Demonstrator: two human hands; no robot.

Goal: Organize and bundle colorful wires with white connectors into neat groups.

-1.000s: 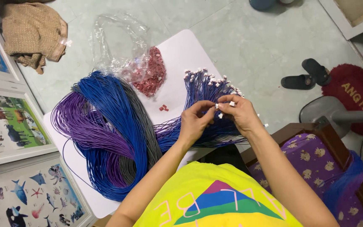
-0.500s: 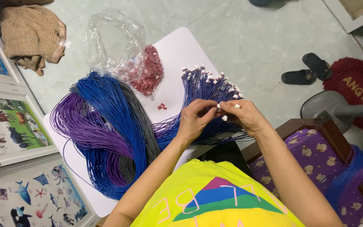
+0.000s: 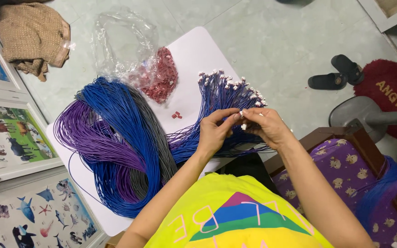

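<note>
— Where are the hands?
— Together above the table; the left hand (image 3: 214,133) and right hand (image 3: 267,128) pinch one thin wire (image 3: 241,120) by its small white connector (image 3: 242,126), fingertips nearly touching.
— How would it handle?
— Light and limp, I'd judge; grip near the stiff tip, not the slack length; the wired bundle (image 3: 221,98) fans out just beyond the fingers; the red connectors (image 3: 159,80) lie further off, to the left.

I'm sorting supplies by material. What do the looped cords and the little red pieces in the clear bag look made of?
Looped cords: likely plastic-sheathed wire or smooth cord in blue, purple and grey; they hold springy curves with a slight sheen.
Red pieces: seemingly small moulded plastic parts, uniform and matte.
Bag: thin clear plastic film, crinkled and glossy.
</note>
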